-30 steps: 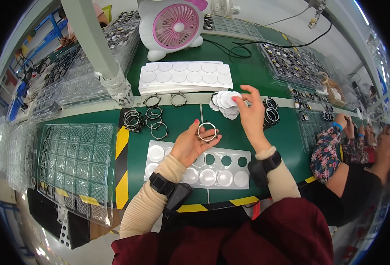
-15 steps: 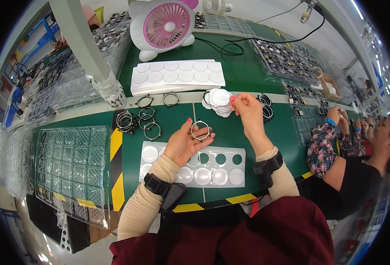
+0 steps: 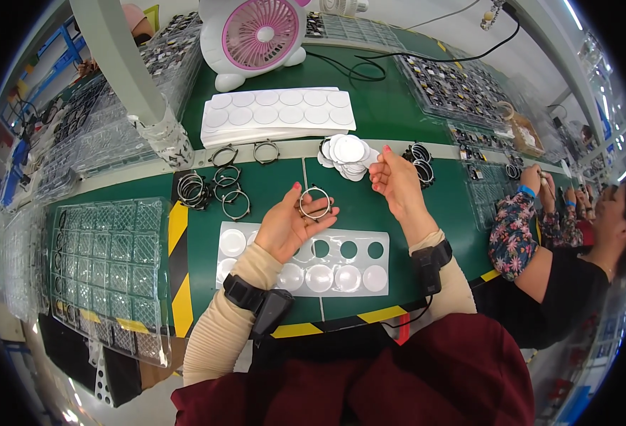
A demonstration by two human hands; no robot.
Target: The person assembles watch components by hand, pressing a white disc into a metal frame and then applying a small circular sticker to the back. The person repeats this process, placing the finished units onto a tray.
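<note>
Our left fingers [image 3: 317, 227] are loosely curled behind a thin metal ring [image 3: 315, 188], our right fingers [image 3: 387, 173] are pinching a white disc [image 3: 372, 158], with the disc pile [image 3: 348, 150] just left of those and a sticker sheet [image 3: 335, 263] nearer us on the surface [image 3: 451, 221].

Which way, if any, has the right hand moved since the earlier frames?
Yes: against the white sheets, the right hand has shifted rightward and a little toward the person.
</note>
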